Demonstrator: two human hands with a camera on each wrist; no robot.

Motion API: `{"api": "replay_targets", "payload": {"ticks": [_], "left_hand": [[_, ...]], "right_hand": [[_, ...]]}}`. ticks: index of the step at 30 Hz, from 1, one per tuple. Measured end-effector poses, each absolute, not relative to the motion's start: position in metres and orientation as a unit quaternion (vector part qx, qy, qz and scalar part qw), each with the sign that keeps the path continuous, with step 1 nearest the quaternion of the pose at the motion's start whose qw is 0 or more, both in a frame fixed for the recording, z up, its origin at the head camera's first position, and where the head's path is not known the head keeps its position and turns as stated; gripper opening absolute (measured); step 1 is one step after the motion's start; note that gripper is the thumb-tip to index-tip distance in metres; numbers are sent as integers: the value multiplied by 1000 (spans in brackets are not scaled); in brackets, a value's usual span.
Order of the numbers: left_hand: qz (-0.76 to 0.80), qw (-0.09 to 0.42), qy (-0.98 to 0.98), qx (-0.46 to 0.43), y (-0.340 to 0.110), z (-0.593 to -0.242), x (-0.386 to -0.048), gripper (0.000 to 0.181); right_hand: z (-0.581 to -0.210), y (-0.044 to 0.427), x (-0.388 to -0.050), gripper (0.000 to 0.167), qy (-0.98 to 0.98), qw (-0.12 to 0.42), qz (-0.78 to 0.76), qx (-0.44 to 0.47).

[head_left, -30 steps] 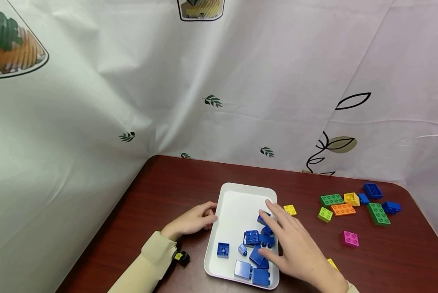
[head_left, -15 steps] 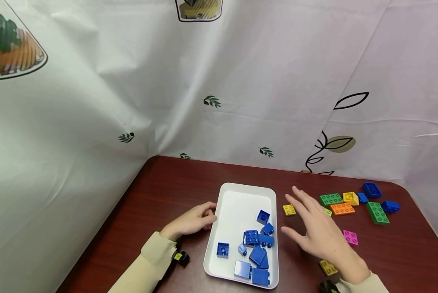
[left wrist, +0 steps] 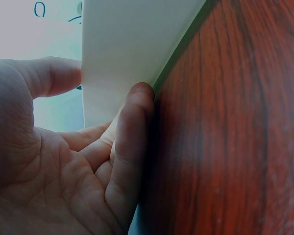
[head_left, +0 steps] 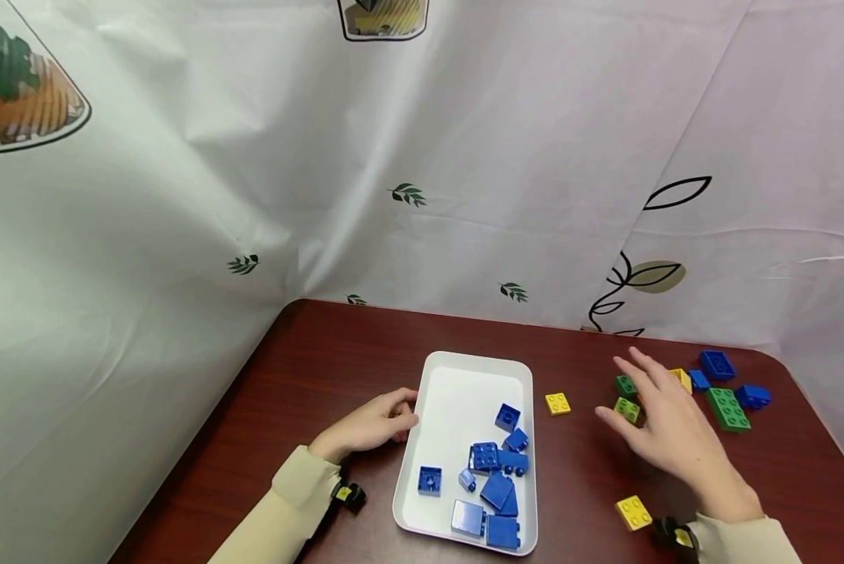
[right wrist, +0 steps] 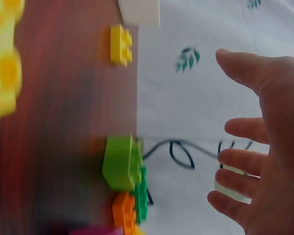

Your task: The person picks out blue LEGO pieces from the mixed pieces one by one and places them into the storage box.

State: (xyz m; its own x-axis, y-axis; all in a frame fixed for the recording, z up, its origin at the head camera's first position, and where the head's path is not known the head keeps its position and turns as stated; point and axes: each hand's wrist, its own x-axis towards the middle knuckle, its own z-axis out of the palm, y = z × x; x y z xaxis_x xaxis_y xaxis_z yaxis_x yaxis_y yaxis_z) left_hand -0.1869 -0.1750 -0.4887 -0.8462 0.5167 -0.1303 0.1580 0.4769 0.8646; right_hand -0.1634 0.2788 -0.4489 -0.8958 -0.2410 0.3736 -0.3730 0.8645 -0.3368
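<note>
My left hand (head_left: 371, 424) holds the left edge of a white tray (head_left: 439, 392), thumb at the rim and fingers against the outer wall (left wrist: 117, 44). Several blue bricks lie in the tray, mostly on its right side, among them a square brick (head_left: 429, 481) on the left and a large smooth-sided brick (head_left: 468, 518) at the near end. My right hand (head_left: 675, 431) is in the air, fingers spread and holding nothing. Beneath and beside it are a lime green brick (head_left: 627, 410) and a dark green brick (head_left: 625, 385); an orange brick (right wrist: 123, 213) shows in the right wrist view.
Yellow bricks lie right of the tray (head_left: 557, 404) and near the right wrist (head_left: 634, 513). At the far right stand a long green brick (head_left: 729, 410) and blue bricks (head_left: 717, 365). A white patterned cloth (head_left: 464, 157) hangs behind the brown table (head_left: 351, 345).
My right hand has moved from over the tray's right side rightward to the loose coloured bricks, with nothing in it. The left hand and the tray have stayed put.
</note>
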Motion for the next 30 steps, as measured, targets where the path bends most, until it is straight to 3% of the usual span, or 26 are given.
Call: {"api": "replay_targets", "payload": {"ticks": [8,15,30], "left_hand": [[473,193,837,197,-174,-491,-185,44],[470,191,839,195,-175,-489,-186,43],[488,194,827,201,-174,-488,-187,45]], "right_hand": [[-449,323,-178,87,-957,168,193,140],[-450,363,-193,76,-968,167,159,99],[-461,421,-206,52,-991,54,73,-99]]}}
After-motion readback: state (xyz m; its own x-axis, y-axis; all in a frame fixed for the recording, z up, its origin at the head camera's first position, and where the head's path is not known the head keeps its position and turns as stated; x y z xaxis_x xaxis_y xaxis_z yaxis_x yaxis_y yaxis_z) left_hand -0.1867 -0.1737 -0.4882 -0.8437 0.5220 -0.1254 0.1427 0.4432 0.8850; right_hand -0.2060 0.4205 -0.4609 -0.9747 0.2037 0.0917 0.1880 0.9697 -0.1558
